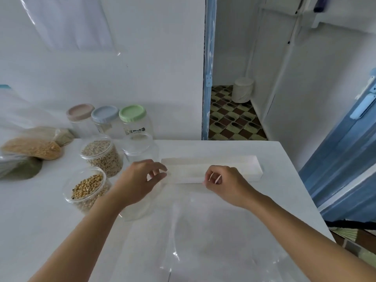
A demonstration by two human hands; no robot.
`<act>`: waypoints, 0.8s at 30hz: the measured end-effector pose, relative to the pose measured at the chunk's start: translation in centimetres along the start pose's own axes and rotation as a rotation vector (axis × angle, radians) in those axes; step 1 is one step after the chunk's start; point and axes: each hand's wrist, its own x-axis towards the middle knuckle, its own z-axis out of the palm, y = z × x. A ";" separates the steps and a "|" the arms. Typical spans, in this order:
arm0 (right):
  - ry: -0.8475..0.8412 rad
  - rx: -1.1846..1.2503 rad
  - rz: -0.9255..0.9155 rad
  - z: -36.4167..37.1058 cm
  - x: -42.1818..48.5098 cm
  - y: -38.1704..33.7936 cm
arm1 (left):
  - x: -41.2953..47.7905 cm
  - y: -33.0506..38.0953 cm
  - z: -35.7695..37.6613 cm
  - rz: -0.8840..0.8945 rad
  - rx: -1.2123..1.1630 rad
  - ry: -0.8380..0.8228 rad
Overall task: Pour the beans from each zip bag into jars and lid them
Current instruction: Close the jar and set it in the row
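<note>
My left hand [142,180] and my right hand [223,184] each pinch a top corner of a clear, empty zip bag [193,231], which is stretched between them and spreads over the table toward me. Left of my hands stand an open jar of yellow soybeans [87,190] and an open jar of paler beans [101,155]. An empty open jar [140,147] stands behind my left hand. Another clear jar [136,208] shows under my left wrist. At the far left lie a full bag of yellow grains [32,148] and a bag of green grains [18,167].
Three empty jars with pink [80,112], blue [104,116] and green [132,113] lids stand at the back against the wall. A long white block [213,167] lies just behind my hands. The white table [264,200] ends at the right, beside a blue door [345,159].
</note>
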 end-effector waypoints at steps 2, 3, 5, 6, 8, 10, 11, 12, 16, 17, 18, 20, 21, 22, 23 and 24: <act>-0.095 0.008 -0.066 1.8 0.8 -2.5 | -1.7 -0.1 -3.0 -0.017 -0.012 0.090; -0.134 0.008 -0.093 2.8 1.2 -3.8 | -2.6 -0.5 -4.5 -0.026 -0.014 0.141; -0.198 0.000 -0.137 4.9 2.2 -6.2 | -4.3 -1.9 -6.9 -0.032 0.005 0.250; -0.219 -0.007 -0.158 6.1 2.7 -7.4 | -5.1 -3.1 -7.9 -0.042 0.019 0.290; -0.242 -0.039 -0.184 8.5 3.7 -9.5 | -6.5 -5.6 -9.2 -0.104 0.023 0.325; -0.281 -0.121 -0.183 10.8 4.9 -11.3 | -7.7 -8.2 -10.0 -0.189 0.016 0.298; -0.312 -0.196 -0.172 11.8 5.4 -12.2 | -8.1 -9.4 -10.1 -0.229 0.005 0.254; -0.349 -0.291 -0.152 12.9 6.0 -13.0 | -8.5 -10.6 -10.1 -0.263 -0.020 0.196; -0.477 -0.634 -0.018 17.4 7.8 -14.8 | -9.4 -13.8 -9.3 -0.307 -0.348 -0.098; -0.507 -0.697 0.017 18.4 7.9 -15.0 | -9.6 -14.4 -8.9 -0.284 -0.420 -0.142; -0.524 -0.743 0.043 19.3 7.9 -15.2 | -9.7 -15.0 -8.5 -0.251 -0.460 -0.154; -0.510 -0.780 0.074 20.4 7.8 -15.4 | -9.8 -16.3 -7.4 -0.192 -0.486 -0.128; -0.486 -0.769 0.083 20.6 7.8 -15.5 | -9.7 -16.8 -7.1 -0.183 -0.492 -0.106; -0.459 -0.745 0.097 20.7 7.9 -15.6 | -9.6 -17.2 -7.0 -0.180 -0.497 -0.086; -0.435 -0.714 0.123 20.6 8.1 -15.8 | -9.5 -17.5 -6.9 -0.173 -0.500 -0.072; -0.413 -0.675 0.157 20.4 8.3 -16.0 | -9.3 -17.9 -7.0 -0.162 -0.501 -0.068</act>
